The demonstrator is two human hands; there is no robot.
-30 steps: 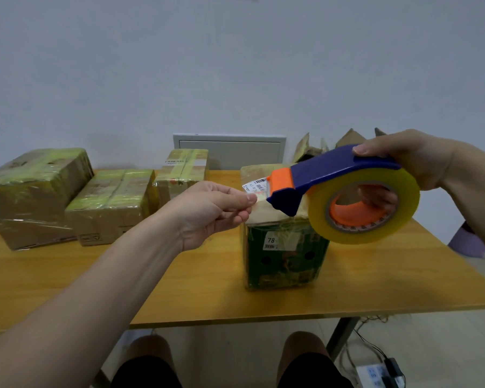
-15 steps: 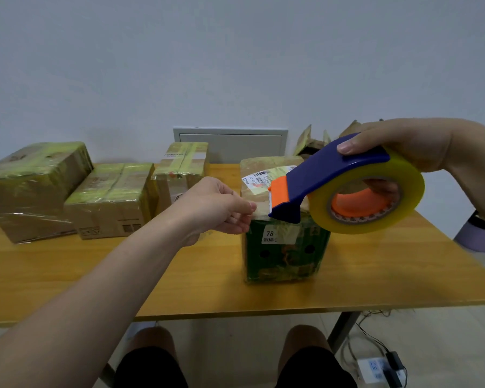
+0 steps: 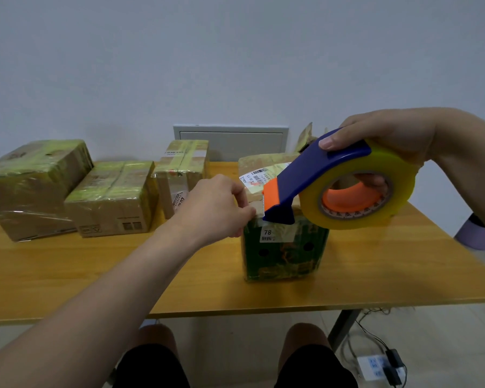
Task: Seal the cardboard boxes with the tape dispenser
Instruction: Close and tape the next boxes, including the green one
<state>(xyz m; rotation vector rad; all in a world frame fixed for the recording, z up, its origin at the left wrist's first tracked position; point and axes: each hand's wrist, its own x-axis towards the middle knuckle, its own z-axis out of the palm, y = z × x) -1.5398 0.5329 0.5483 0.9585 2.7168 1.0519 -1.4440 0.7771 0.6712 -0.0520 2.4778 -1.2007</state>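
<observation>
While right hand (image 3: 387, 133) grips dispenser (image 3: 328, 168) — box (image 3: 283, 254) closed.

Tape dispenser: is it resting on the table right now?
No, the right hand holds the tape dispenser raised near the top of the green box, well clear of the table.
</observation>
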